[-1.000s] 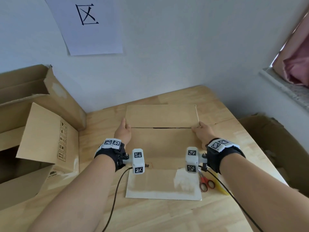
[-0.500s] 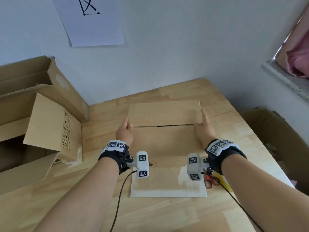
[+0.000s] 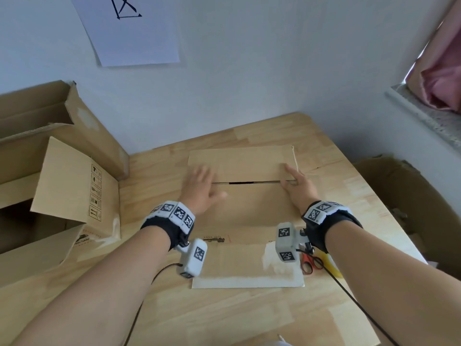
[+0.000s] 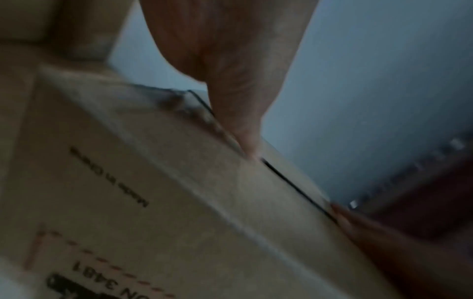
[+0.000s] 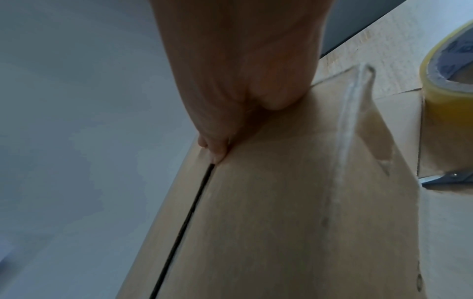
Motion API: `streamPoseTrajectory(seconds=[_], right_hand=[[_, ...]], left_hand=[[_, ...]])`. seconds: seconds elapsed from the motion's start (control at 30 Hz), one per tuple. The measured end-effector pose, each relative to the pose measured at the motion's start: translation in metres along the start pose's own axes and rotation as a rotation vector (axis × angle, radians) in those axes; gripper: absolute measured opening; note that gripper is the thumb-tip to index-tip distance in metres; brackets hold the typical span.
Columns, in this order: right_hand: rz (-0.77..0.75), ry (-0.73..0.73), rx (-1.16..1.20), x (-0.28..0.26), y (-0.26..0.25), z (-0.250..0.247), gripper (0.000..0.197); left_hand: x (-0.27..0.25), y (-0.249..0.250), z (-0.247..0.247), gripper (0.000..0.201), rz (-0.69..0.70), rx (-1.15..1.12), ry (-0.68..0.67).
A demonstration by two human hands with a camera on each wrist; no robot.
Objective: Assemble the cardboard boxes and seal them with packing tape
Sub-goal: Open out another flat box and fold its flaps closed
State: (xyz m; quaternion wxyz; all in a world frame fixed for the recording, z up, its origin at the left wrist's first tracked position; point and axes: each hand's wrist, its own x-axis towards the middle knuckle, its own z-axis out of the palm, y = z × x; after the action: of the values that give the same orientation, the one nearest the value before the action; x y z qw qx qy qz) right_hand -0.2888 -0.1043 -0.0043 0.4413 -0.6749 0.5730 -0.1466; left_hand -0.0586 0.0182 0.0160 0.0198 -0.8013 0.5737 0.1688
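A brown cardboard box (image 3: 249, 208) stands in the middle of the wooden table (image 3: 349, 201), its two top flaps folded shut and meeting at a dark seam (image 3: 240, 182). My left hand (image 3: 202, 186) lies flat across the seam's left part, blurred by motion. At the seam's right end my right hand (image 3: 296, 186) presses flat. The wrist views show fingers (image 4: 243, 121) and fingers (image 5: 217, 145) straight on the cardboard along the seam (image 5: 184, 218). A yellow tape roll (image 5: 450, 85) and red-handled scissors (image 3: 310, 264) lie by my right wrist.
Large open cartons (image 3: 62, 186) crowd the table's left side. Another carton (image 3: 399, 196) sits on the floor past the right table edge. The wall runs close behind the box. A bottom flap (image 3: 244, 268) with torn white patches lies flat toward me.
Both hands have left the sides of the far flap and come onto the top. The left hand slid right over the seam; the right one shifted slightly inward.
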Motion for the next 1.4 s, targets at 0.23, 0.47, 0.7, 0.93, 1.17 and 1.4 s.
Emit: streamPoseTrajectory(seconds=[0.23, 0.47, 0.7, 0.93, 1.17, 1.4], right_hand=[[0.01, -0.006, -0.016, -0.001, -0.001, 0.0, 0.05], [0.032, 0.027, -0.074, 0.003, -0.009, 0.001, 0.052], [-0.062, -0.072, -0.49, 0.028, -0.061, 0.003, 0.063], [-0.108, -0.181, -0.512, 0.059, -0.096, 0.022, 0.052], [-0.043, -0.367, -0.55, 0.062, -0.101, 0.024, 0.087], [-0.072, -0.388, -0.823, 0.052, -0.095, 0.018, 0.111]], left_hand=[[-0.005, 0.033, 0.011, 0.136, 0.303, 0.28, -0.388], [-0.005, 0.027, 0.01, 0.129, 0.313, 0.308, -0.361], [-0.006, 0.027, 0.011, 0.127, 0.32, 0.298, -0.32], [-0.003, 0.02, 0.016, 0.127, 0.328, 0.279, -0.299], [0.0, 0.019, 0.02, 0.127, 0.351, 0.272, -0.306], [-0.001, 0.023, 0.018, 0.127, 0.386, 0.327, -0.26]])
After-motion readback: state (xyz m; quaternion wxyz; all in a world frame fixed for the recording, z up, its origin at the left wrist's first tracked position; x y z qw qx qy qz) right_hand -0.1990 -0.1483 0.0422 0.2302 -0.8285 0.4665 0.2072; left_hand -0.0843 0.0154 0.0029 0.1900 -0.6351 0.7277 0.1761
